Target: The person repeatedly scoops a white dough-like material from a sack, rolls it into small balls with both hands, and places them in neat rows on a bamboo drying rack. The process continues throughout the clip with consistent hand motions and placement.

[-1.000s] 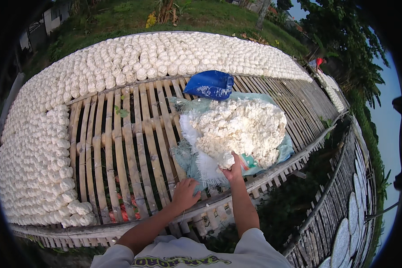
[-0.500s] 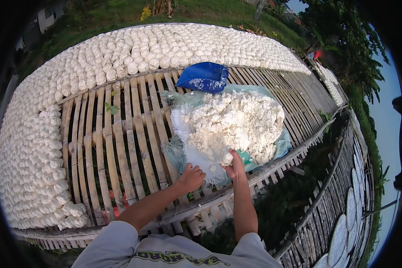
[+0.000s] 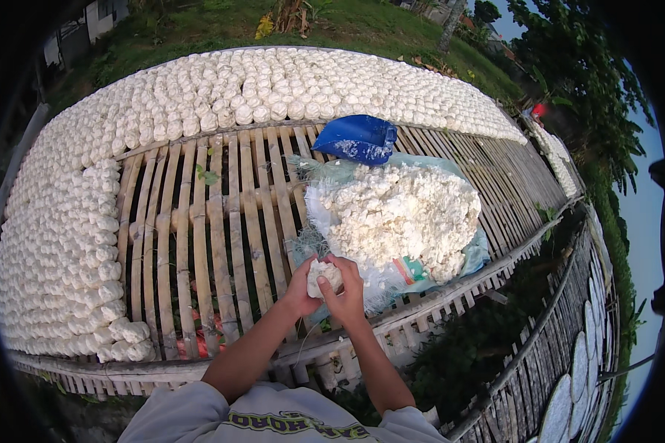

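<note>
Where a slatted bamboo rack spreads out, the left hand and right hand cup one white lump by its near edge.

Packed white rounds cover the rack's far and left edges; toward its near edge, right of the middle, lies a pale sack bearing a heap of crumbly white mass. A blue scoop smeared with white rests at the sack's far edge. Both hands are closed partway, fingers bent, the right thumb across the lump, which sits gripped between them at the sack's near left corner.
</note>
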